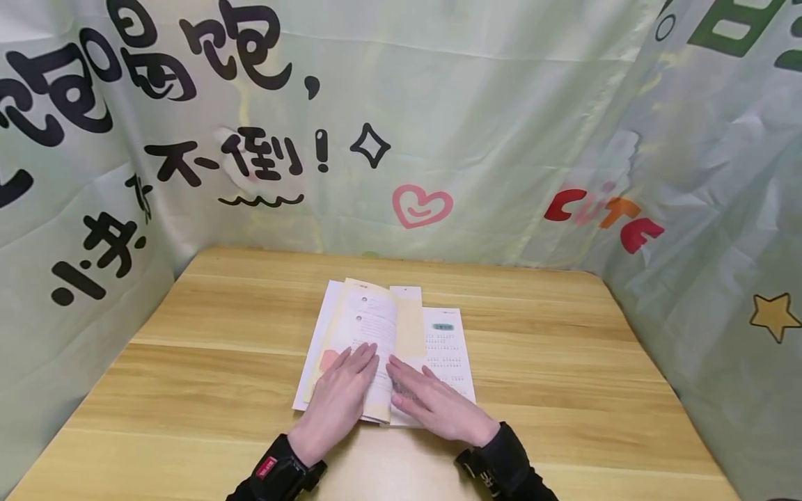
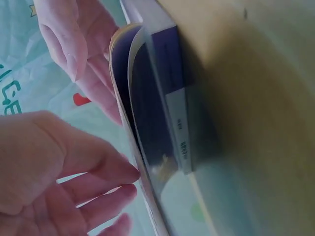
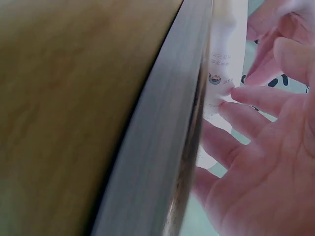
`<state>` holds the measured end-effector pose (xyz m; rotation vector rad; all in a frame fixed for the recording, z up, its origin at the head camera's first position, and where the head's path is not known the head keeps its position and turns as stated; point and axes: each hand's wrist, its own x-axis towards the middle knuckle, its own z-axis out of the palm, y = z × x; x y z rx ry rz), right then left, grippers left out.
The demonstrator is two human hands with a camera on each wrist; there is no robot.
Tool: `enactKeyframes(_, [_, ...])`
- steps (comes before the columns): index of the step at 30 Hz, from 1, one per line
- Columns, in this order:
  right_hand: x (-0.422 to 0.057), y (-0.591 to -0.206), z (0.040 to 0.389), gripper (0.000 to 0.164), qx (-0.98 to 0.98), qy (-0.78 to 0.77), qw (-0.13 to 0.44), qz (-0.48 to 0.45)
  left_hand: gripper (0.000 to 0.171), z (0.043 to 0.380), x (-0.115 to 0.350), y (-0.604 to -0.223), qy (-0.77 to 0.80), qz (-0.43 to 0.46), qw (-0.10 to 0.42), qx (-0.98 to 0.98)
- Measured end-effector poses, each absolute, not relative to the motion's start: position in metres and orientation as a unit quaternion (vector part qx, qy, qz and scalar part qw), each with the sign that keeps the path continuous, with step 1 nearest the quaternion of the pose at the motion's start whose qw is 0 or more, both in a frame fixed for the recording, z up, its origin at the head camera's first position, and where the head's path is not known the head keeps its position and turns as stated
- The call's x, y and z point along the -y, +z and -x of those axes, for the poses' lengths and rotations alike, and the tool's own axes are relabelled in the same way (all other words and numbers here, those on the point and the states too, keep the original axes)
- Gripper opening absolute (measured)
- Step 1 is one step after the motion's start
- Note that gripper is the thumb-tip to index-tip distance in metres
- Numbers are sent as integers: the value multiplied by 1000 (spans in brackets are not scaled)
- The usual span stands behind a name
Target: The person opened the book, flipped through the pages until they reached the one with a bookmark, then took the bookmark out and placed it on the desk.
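An open white book [image 1: 451, 348] lies on the table, with printed lines on its right page. On its left half rests a thinner cream-edged booklet [image 1: 376, 316], turned open, its pages bowed up near the fold in the left wrist view. My left hand [image 1: 341, 393] lies with extended fingers on the booklet's printed page. Beside the fold, my right hand [image 1: 441, 407] touches the right side with its fingers spread and slanting inward. In the right wrist view, the thick page block [image 3: 152, 118] shows edge-on below the right fingers [image 3: 261, 101].
The wooden table [image 1: 564, 348] extends around the book on all sides. Behind and beside it hangs a pale green cloth [image 1: 501, 125] printed with dark characters, a pink heart and a star. Black bands [image 1: 276, 473] wrap both wrists.
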<state>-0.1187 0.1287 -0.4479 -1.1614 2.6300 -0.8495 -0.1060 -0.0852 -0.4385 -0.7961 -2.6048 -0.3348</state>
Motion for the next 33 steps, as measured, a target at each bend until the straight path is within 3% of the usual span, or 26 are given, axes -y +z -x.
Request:
enactKeyframes(7, [-129,-451,118,60,-872,-272,73,400,49,103,84,-447,-141,256,128,948])
enactKeyframes(33, [-131,-450,122,62,-879,-274,76,384,54,102,83,-453,-141,246,77,956])
